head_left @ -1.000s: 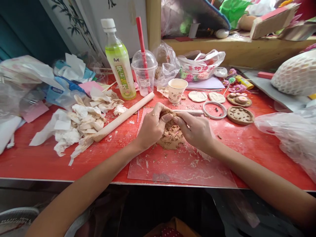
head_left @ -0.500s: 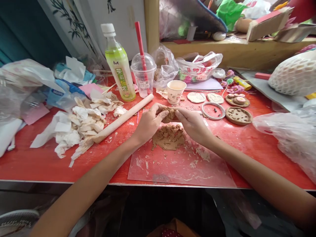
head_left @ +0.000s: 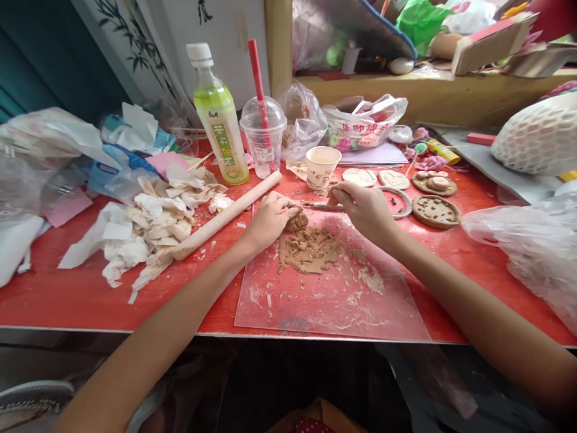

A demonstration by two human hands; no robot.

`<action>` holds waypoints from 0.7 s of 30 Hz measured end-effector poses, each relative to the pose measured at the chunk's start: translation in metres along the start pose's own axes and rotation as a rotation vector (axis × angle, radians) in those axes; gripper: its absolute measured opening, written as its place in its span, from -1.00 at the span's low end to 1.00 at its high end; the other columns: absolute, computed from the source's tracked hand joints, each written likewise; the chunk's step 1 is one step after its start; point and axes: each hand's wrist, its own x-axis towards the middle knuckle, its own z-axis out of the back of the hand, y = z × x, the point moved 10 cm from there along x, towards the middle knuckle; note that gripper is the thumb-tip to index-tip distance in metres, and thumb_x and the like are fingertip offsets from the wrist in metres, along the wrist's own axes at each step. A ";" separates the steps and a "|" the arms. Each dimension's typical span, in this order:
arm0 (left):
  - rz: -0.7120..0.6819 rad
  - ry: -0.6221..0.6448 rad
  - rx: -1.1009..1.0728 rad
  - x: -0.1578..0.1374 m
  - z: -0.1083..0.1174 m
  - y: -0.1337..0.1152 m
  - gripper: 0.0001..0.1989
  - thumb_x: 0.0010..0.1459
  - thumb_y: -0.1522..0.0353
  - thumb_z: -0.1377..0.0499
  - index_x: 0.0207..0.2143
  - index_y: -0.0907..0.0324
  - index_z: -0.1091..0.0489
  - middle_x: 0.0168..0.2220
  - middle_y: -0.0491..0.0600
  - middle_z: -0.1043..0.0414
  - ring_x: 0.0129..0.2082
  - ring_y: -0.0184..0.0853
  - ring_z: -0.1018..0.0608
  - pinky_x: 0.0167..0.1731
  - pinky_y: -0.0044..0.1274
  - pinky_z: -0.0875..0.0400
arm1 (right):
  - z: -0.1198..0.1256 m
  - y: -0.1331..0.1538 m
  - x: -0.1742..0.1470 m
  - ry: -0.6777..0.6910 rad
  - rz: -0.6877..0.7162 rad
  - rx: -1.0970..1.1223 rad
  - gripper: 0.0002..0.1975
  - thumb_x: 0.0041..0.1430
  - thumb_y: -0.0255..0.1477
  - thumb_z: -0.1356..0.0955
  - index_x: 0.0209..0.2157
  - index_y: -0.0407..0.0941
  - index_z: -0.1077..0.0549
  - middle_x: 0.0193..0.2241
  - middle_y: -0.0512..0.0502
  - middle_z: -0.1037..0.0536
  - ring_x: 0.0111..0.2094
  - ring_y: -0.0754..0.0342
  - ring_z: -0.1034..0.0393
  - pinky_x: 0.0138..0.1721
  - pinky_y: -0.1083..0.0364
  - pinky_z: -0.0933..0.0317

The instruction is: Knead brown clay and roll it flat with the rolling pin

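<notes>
My left hand (head_left: 273, 215) is closed on a rough lump of brown clay (head_left: 297, 219) at the far edge of the plastic sheet. My right hand (head_left: 360, 207) has its fingers bent in around a thin, stick-like modelling tool (head_left: 322, 207), whose narrow end points left toward the lump; the part under the fingers is hidden. Just nearer to me, a flattened, crumbly patch of brown clay (head_left: 311, 249) lies on the clear plastic sheet (head_left: 315, 307). Right beside my right hand is a pale ring (head_left: 408, 207) with small dark bits inside.
A rolling pin (head_left: 225, 216) and crumpled tissues (head_left: 153, 225) lie left. Behind stand a green drink bottle (head_left: 220, 132), a lidded plastic cup (head_left: 263, 138) and a paper cup (head_left: 323, 167). Round clay pieces (head_left: 436, 210) and a plastic bag (head_left: 527, 240) are at the right.
My hands have come apart. The left keeps the clay lump, lower and slightly left; the right has moved right and up to the thin tool, which now shows more.
</notes>
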 end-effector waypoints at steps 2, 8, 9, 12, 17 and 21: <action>-0.062 -0.042 0.098 -0.001 0.003 -0.005 -0.89 0.11 0.45 -0.12 -0.36 0.19 -0.46 -0.29 0.01 -0.30 -0.16 -0.24 -0.35 -0.02 -0.32 -0.19 | -0.001 -0.001 -0.001 0.005 -0.027 -0.076 -0.70 0.26 -0.35 -0.12 -0.47 -0.10 -0.35 -0.56 -0.06 -0.45 -0.50 0.08 -0.33 -0.41 0.06 -0.13; -0.177 -0.188 0.136 -0.005 0.021 -0.022 -0.81 0.22 0.45 0.00 -0.23 0.16 -0.39 -0.15 0.05 -0.31 -0.06 -0.24 -0.32 0.07 -0.32 -0.09 | -0.008 0.009 -0.006 0.040 -0.018 -0.094 -0.61 0.24 -0.26 -0.17 -0.63 -0.09 -0.22 -0.71 0.02 -0.26 -0.64 0.16 -0.10 -0.53 0.10 0.08; -0.178 -0.191 0.165 -0.005 0.022 -0.022 -0.81 0.23 0.44 0.02 -0.23 0.17 -0.38 -0.15 0.05 -0.31 -0.06 -0.25 -0.33 0.07 -0.33 -0.10 | -0.009 0.010 -0.007 0.052 -0.022 -0.049 -0.64 0.21 -0.25 -0.21 -0.61 -0.10 -0.25 -0.69 0.02 -0.28 -0.63 0.17 -0.12 -0.52 0.10 0.06; -0.220 -0.198 0.340 -0.007 0.020 -0.025 -0.79 0.26 0.43 0.06 -0.21 0.18 -0.36 -0.15 0.04 -0.33 -0.07 -0.27 -0.34 0.03 -0.37 -0.15 | -0.011 0.018 -0.007 0.077 0.016 0.125 -0.86 0.16 -0.34 -0.29 -0.35 -0.13 -0.37 -0.58 0.02 -0.37 -0.55 0.18 -0.21 -0.48 0.13 -0.06; -0.354 -0.176 0.642 -0.013 0.007 -0.033 -0.78 0.29 0.39 0.09 -0.13 0.17 -0.32 -0.16 0.01 -0.33 -0.09 -0.26 -0.35 -0.04 -0.39 -0.19 | -0.024 0.029 -0.011 0.215 0.072 0.313 -0.82 0.24 -0.45 -0.18 -0.25 -0.15 -0.38 -0.47 -0.02 -0.42 -0.52 0.22 -0.29 -0.43 0.15 -0.15; -0.426 -0.138 0.728 -0.017 -0.001 -0.038 -0.76 0.29 0.41 0.11 -0.10 0.17 -0.29 -0.18 0.03 -0.33 -0.08 -0.24 -0.33 -0.04 -0.38 -0.18 | -0.024 0.019 -0.011 0.205 -0.039 0.254 -0.73 0.26 -0.35 -0.17 -0.45 -0.14 -0.33 -0.67 0.05 -0.32 -0.63 0.23 -0.19 -0.50 0.14 -0.09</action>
